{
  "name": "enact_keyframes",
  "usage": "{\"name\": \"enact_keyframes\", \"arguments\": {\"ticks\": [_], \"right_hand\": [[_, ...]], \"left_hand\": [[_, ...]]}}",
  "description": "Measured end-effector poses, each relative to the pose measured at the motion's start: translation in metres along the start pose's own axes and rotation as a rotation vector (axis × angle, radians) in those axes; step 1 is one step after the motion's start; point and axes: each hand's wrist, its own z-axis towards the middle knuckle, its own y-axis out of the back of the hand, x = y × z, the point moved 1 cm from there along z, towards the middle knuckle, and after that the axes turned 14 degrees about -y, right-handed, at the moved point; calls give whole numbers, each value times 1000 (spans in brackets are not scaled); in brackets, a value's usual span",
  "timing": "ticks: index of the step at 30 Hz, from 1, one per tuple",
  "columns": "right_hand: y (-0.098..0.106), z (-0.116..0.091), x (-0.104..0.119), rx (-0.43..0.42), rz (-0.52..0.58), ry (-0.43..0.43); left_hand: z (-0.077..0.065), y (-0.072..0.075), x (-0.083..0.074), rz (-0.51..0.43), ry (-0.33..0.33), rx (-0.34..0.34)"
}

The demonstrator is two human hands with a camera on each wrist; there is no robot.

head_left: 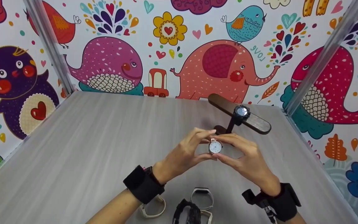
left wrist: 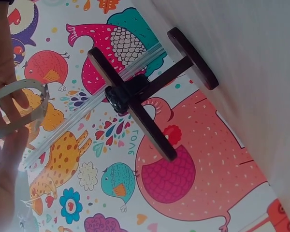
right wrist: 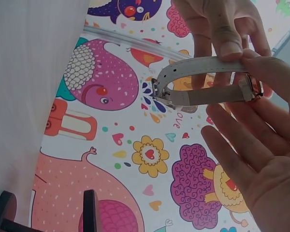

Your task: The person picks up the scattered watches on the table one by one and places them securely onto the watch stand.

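A small wristwatch (head_left: 215,146) with a white dial is held above the table, its face toward the head camera. My left hand (head_left: 180,154) pinches it from the left, thumb below and fingers above. From the other side my right hand (head_left: 249,158) pinches it between thumb and fingers. Its pale strap (right wrist: 198,65) forms a buckled loop in the right wrist view. Just beyond the hands stands a dark wooden T-shaped watch stand (head_left: 221,105). A black watch (head_left: 241,111) is strapped around the middle of its bar.
Several watches and bands lie near the front edge: a cream band (head_left: 154,215), a black watch (head_left: 194,213) and a white band with a dark display (head_left: 201,189). A wall with cartoon animals (head_left: 166,62) and metal posts (head_left: 325,59) encloses the grey table (head_left: 104,140).
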Motion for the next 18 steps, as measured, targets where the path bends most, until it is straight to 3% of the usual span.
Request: {"name": "enact_keyframes", "arguments": {"ticks": [4,7,13,18], "right_hand": [[3,1,-6,-16,-47,-63],[9,2,-12,-38,-79,-110],[30,5,-23,-177,-187,-195],[66,6,-30,-336,-352,-369]], "left_hand": [[1,-7,7,-11,45,8],[4,-11,15,1,82,56],[15,-15,43,53,227,239],[14,-18,80,184,364,391]]}}
